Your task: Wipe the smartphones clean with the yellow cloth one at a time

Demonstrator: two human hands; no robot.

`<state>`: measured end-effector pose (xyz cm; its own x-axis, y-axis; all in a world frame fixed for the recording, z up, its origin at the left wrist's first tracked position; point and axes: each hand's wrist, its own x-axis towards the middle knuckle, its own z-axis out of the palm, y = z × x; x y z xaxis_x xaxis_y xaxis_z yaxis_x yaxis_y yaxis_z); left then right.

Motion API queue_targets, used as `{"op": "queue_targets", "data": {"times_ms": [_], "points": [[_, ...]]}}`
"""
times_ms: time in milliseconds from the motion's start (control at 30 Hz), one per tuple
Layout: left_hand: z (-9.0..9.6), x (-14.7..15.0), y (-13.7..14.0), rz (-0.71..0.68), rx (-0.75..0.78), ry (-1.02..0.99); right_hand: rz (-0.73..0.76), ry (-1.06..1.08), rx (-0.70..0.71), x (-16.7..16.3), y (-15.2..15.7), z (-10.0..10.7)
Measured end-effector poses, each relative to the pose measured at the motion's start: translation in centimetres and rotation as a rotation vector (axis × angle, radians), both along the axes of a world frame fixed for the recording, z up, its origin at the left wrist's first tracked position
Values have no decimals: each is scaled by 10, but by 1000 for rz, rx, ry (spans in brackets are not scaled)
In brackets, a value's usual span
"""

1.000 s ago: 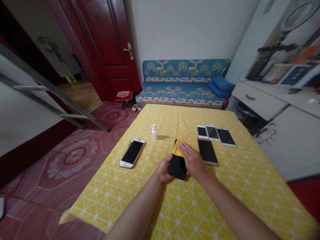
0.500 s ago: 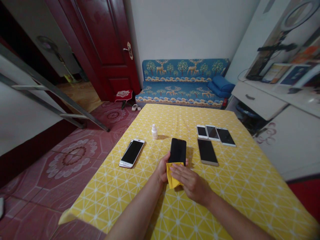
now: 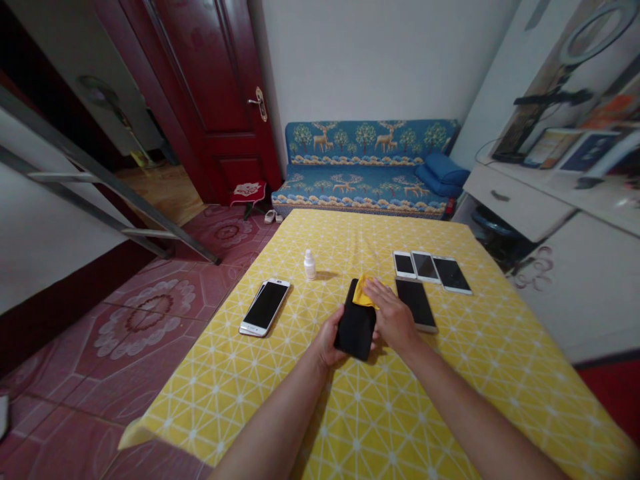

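Note:
My left hand (image 3: 330,339) grips a black smartphone (image 3: 356,330) by its sides, its dark screen facing up above the table. Pressed against the phone's upper right part is a yellow cloth (image 3: 364,293), held under the fingers of my right hand (image 3: 393,313). To the left lies a white-framed smartphone (image 3: 265,307), with another phone partly hidden beneath it. A small white bottle (image 3: 309,265) stands upright beyond my left hand. Right of my right hand, a phone with a dark screen (image 3: 416,303) lies flat, partly covered by that hand.
Three white-edged phones (image 3: 425,266) lie in a row at the table's far right. A yellow patterned cloth covers the table (image 3: 240,407). Behind it stands a blue sofa (image 3: 365,177); a white cabinet (image 3: 520,200) is on the right and a metal ladder (image 3: 115,190) on the left.
My right hand has slid the yellow cloth from the phone's lower end up to its upper right part. The phone has tilted slightly, and its lower screen is now uncovered.

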<state>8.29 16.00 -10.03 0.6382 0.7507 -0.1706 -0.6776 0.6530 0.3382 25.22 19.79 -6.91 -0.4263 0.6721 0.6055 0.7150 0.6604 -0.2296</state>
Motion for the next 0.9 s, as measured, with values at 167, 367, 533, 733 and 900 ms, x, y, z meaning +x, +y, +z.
{"op": "queue_targets", "data": {"times_ms": [167,367,533,733,900], "points": [[-1,0,2,64,-51,-1,14,-77,29,2,-12,-3],[-4,0,4,183,-141,9,156,-138,56,-7,-51,-12],[-5,-4,3,31,-148,29,242,-143,45,-11,-83,-17],[-5,-5,2,76,-69,-73,329,-213,21,1,-92,-13],[-6,-2,4,143,-139,-20,260,-157,49,7,-74,-13]]}}
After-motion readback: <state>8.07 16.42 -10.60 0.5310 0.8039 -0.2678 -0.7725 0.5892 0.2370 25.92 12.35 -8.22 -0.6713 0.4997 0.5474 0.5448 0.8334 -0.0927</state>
